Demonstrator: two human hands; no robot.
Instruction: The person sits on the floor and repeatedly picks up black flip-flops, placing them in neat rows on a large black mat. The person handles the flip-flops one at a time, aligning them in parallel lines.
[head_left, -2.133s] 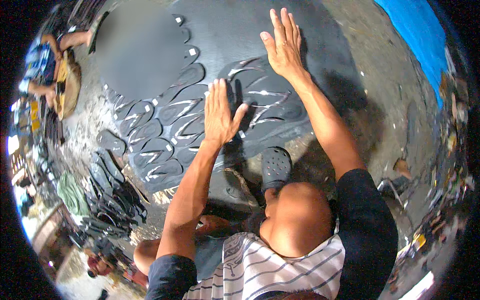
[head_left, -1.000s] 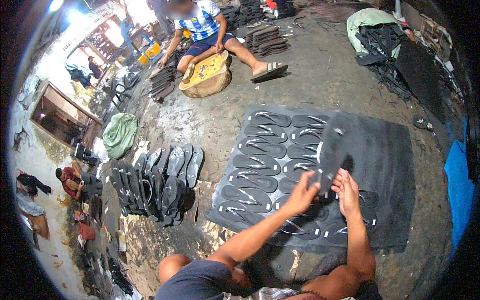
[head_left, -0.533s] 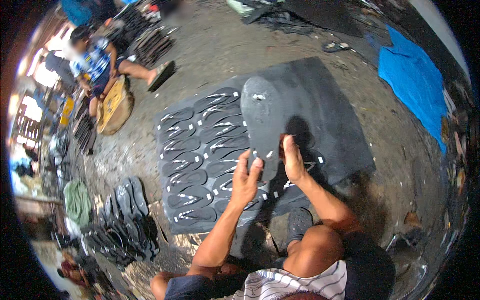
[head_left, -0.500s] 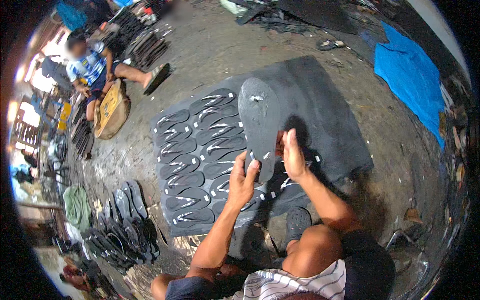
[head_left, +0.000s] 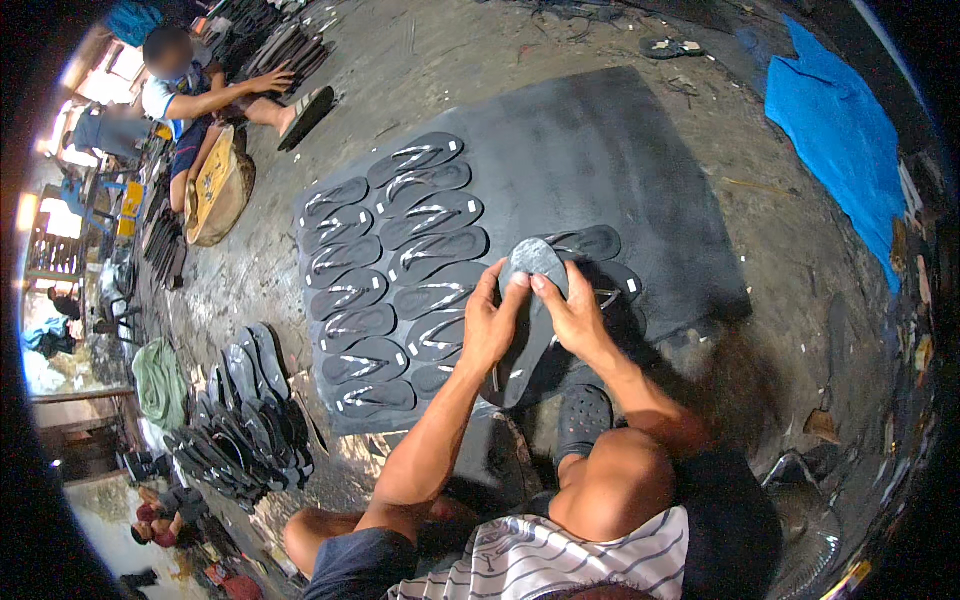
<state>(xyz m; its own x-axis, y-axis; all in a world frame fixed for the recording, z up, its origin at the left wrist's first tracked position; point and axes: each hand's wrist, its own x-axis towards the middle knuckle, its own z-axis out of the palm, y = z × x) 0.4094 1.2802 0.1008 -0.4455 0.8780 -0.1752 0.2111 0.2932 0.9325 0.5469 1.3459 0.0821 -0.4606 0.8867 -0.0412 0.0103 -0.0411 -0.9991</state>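
Both hands grip one black flip-flop point(head_left: 534, 257) above the dark mat. Its grey rounded end shows between them, and the sole looks bent, with the rest hanging below toward my knees. My left hand point(head_left: 492, 322) is closed on the left edge, thumb pressed on the grey end. On the opposite edge my right hand point(head_left: 578, 315) is closed the same way, thumb beside the other thumb. Black flip-flops point(head_left: 432, 212) with shiny straps and small white tags lie in columns left of my hands. Another flip-flop point(head_left: 590, 240) lies just beyond my right hand, partly hidden.
The flip-flops rest on a large dark mat point(head_left: 650, 160). A pile of dark sandals point(head_left: 235, 440) and a green cloth bundle point(head_left: 160, 380) are at left. A blue sheet point(head_left: 835, 150) lies at far right. Another person point(head_left: 190, 90) sits at far left near a wooden block point(head_left: 222, 195).
The flip-flop was held upright and flat, with my right hand open beside it. Now it is lower and bent, and both hands grip it. The other person's arm has reached out.
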